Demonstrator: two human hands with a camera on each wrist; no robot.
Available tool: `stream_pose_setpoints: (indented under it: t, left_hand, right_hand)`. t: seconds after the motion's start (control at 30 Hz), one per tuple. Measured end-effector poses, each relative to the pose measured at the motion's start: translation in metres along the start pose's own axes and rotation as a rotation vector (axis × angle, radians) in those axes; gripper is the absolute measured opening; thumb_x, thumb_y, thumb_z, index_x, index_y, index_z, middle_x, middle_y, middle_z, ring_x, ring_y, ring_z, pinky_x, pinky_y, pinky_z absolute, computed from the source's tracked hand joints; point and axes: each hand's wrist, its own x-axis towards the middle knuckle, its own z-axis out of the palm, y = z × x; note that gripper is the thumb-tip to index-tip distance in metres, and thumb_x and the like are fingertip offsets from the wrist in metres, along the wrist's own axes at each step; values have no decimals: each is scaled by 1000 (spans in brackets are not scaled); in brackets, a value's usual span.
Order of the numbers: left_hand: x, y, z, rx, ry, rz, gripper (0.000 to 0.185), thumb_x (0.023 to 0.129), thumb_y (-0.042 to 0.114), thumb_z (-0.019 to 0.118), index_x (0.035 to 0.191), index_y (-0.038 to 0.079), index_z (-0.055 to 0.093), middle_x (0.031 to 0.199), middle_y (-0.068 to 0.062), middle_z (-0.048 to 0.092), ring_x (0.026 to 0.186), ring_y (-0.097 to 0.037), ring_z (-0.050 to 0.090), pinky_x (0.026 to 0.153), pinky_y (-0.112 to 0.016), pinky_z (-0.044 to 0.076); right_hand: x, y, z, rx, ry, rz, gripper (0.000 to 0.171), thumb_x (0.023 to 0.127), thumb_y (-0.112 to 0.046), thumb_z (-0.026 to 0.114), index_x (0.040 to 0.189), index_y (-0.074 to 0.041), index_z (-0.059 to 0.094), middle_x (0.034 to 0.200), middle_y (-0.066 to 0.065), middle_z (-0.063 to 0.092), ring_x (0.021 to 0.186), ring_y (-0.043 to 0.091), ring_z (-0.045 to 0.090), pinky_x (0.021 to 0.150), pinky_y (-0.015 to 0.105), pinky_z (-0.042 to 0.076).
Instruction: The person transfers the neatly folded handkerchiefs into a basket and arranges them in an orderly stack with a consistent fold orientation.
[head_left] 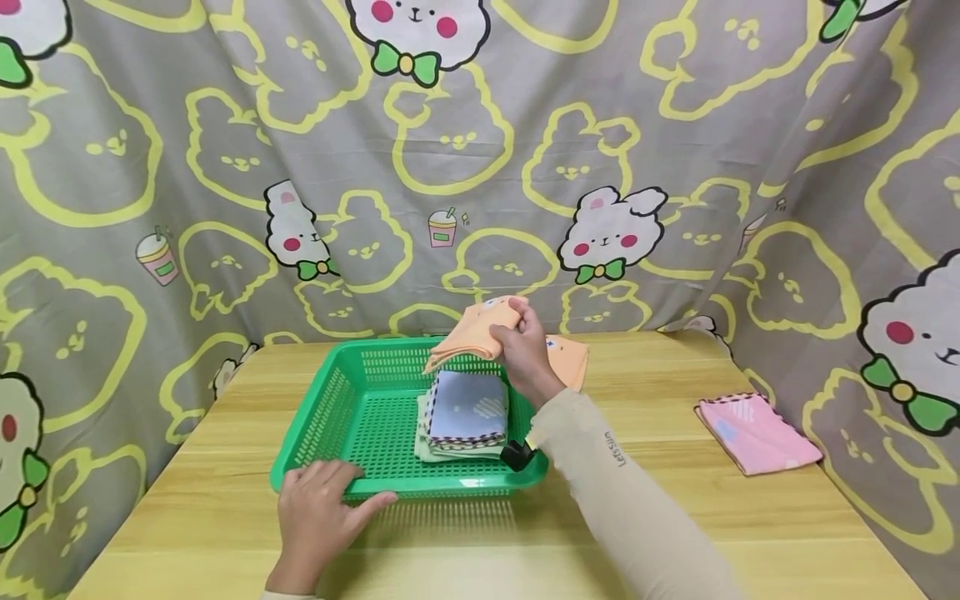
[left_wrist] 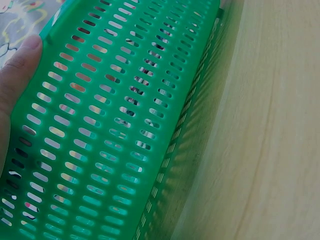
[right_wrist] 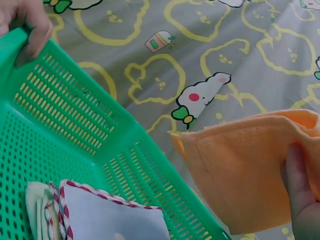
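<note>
Curtain (head_left: 480, 167): grey with yellow outlines and rabbit faces, hanging behind everything.
Table (head_left: 637, 517): wood-grained, under all I handle.
Basket (head_left: 457, 483): green, perforated, in front of me; an uneven pull on its near rim could slide or tilt it.
Left hand (head_left: 318, 504): my fingers hook over the rim by the near left corner, thumb outside, gripping it.
Pink cloth (head_left: 761, 433): folded, on the table well to the right of the basket.
Stack (head_left: 461, 417): folded cloths in the basket's right part, edges uneven, blue cloth (head_left: 468, 404) on top; a knock from my right hand (head_left: 528, 354) could push the upper layers askew.
Orange cloth (head_left: 472, 329): folded, in the air near the basket's far right part, apart from the stack; I pinch its right side, thumb against fingers. Its far end is unsupported, so a pinch that misses a layer could let it unfold.
Other orange cloth (head_left: 572, 360): on the table beyond my right wrist, partly hidden; a careless sweep could drag it.
</note>
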Motion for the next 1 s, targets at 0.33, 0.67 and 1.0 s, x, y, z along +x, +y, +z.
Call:
stream_pose_setpoints:
  t: [0.33,0.67,1.0]
  left_hand:
    - [1,3,-1,-7,-13,-12,74,76,84,45,74,13,66,73,-2,67,70,-26,63,64,-40,35]
    - [-1,3,2,-16,17,7,67,72,80,57,73,14,66,72,-1,67,68,-25,63,63,-40,35]
    - [0,-1,-1,-2,-29,-14,70,73,82,53,75,13,67,75,-2,68,72,-27,64,65,-41,34]
  right_hand:
    - [0,11,-2,42,-102,41,58,94,8,47,146,-6,27,142,20,39,94,18,61,57,20,49]
    - [1,26,-10,40,-136,73,59,94,7,47,147,-5,25,142,22,39,81,14,65,57,22,51]
    - [6,38,-18,-55,-121,95,61,93,10,48,147,-6,25,136,22,41,70,14,59,51,22,46]
